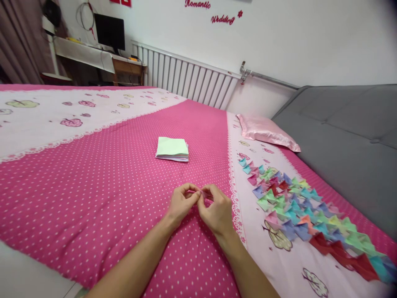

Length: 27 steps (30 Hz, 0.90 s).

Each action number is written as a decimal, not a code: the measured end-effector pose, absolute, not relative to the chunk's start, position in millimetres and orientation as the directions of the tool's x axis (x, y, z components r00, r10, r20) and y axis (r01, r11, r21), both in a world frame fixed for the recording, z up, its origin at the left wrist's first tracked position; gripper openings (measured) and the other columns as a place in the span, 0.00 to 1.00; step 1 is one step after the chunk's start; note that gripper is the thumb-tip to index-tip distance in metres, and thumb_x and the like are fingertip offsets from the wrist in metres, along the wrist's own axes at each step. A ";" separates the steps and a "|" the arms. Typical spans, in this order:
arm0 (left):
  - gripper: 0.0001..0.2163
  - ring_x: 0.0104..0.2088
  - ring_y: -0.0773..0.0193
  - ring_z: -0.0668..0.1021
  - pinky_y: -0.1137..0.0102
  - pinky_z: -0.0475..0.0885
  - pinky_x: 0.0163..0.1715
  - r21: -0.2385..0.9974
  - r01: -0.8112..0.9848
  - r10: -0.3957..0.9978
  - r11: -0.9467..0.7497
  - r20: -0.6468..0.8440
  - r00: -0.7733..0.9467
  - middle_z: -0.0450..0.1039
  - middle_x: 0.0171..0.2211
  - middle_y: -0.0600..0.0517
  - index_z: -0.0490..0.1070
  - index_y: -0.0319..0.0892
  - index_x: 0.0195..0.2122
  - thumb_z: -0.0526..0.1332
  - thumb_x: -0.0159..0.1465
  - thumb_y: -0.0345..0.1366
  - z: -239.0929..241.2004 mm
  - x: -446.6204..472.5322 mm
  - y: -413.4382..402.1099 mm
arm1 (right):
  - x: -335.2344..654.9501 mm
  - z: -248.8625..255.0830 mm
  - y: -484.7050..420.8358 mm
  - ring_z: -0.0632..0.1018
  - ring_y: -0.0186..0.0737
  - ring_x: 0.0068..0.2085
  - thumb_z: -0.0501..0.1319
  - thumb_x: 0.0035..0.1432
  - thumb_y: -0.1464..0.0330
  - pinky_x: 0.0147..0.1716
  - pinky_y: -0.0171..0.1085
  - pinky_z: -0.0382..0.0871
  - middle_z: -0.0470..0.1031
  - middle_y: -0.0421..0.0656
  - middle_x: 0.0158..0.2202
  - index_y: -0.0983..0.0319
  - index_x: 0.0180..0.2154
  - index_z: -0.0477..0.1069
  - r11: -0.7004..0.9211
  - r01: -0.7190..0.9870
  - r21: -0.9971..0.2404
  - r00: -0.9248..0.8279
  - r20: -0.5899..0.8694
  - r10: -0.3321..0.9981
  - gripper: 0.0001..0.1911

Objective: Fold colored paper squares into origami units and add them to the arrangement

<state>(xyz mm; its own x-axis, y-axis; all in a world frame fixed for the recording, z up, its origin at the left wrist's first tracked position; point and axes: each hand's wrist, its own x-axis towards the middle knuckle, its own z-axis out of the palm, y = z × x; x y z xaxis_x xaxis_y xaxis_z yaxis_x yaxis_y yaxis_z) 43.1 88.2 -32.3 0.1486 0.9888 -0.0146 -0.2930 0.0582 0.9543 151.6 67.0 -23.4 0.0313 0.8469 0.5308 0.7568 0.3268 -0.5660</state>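
Observation:
My left hand (182, 202) and my right hand (217, 209) meet above the pink dotted bedspread (124, 186), their fingertips pinched together. Between them a small folded piece of pink paper (204, 194) shows slightly; the fingers hide most of it, and its shape is unclear. Beyond the hands lies a stack of square paper sheets (172, 147), pale green on top. To the right, rows of small folded paper boats (291, 211) in many colours spread over the white patterned band of the bedspread.
A pink satin pillow (266, 131) rests near the grey padded headboard (344, 140) on the right. Behind the bed stand a radiator (186, 74) and a desk (83, 54) with a black monitor (110, 32). The bed's near edge shows at lower left.

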 end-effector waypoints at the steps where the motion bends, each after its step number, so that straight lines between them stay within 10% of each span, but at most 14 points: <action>1: 0.09 0.20 0.69 0.73 0.79 0.64 0.17 0.952 -0.300 0.989 0.061 -0.017 0.147 0.71 0.21 0.52 0.67 0.37 0.26 0.65 0.49 0.36 -32.7 43.1 88.3 | 151.7 -23.5 67.1 0.73 0.38 0.29 0.54 0.51 0.71 0.28 0.35 0.68 0.72 0.43 0.28 0.61 0.32 0.67 0.326 0.752 -0.572 0.036 0.530 0.847 0.05; 27: 0.09 0.24 0.69 0.72 0.76 0.63 0.23 0.941 -0.333 0.969 0.064 0.021 0.246 0.70 0.23 0.53 0.67 0.38 0.28 0.65 0.49 0.36 -36.6 38.5 93.5 | 159.5 -16.2 73.5 0.78 0.38 0.28 0.59 0.47 0.68 0.30 0.36 0.75 0.75 0.43 0.26 0.63 0.27 0.67 0.250 0.364 -0.897 0.029 0.279 0.960 0.05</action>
<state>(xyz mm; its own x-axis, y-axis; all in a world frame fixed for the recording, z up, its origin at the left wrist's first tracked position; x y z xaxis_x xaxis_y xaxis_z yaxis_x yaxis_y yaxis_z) 38.5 93.5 -36.6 0.2456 0.9691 0.0212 -0.3331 0.0638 0.9407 159.5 73.5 -16.2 0.0295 0.9598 0.2792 0.3637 0.2499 -0.8974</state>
